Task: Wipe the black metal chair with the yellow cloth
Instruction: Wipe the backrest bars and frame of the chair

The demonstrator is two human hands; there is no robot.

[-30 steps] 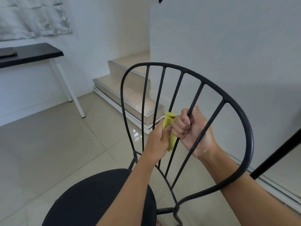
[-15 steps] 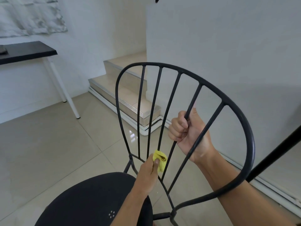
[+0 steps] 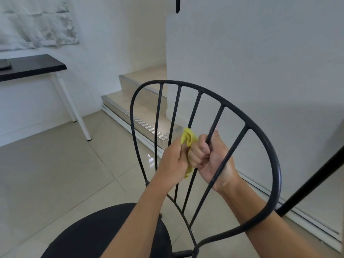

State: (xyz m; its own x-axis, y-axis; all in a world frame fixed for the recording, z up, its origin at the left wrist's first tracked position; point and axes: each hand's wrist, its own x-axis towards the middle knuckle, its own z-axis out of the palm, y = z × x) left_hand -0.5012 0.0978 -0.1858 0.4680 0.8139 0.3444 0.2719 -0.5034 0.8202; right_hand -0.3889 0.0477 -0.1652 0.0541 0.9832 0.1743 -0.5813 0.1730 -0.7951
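Observation:
The black metal chair (image 3: 268, 144) stands tilted in front of me, its curved backrest with several thin vertical bars filling the middle of the view and its round black seat at the bottom. My left hand (image 3: 174, 161) grips the yellow cloth (image 3: 188, 139) wrapped round the middle bar, about halfway up. My right hand (image 3: 210, 157) is curled round the neighbouring bar to the right, at the same height, touching the left hand. Part of the cloth is hidden between the two hands.
Beige steps (image 3: 141, 112) rise behind the chair beside a white wall (image 3: 260, 53). A black-topped table (image 3: 33, 66) with white legs stands at the left. A black bar (image 3: 312, 181) slants in at the right. Glossy tiled floor (image 3: 55, 174) spreads to the left.
My left hand slid the cloth down the bar to near the seat, then back up to mid-height beside my right hand. The right hand kept its hold on its bar.

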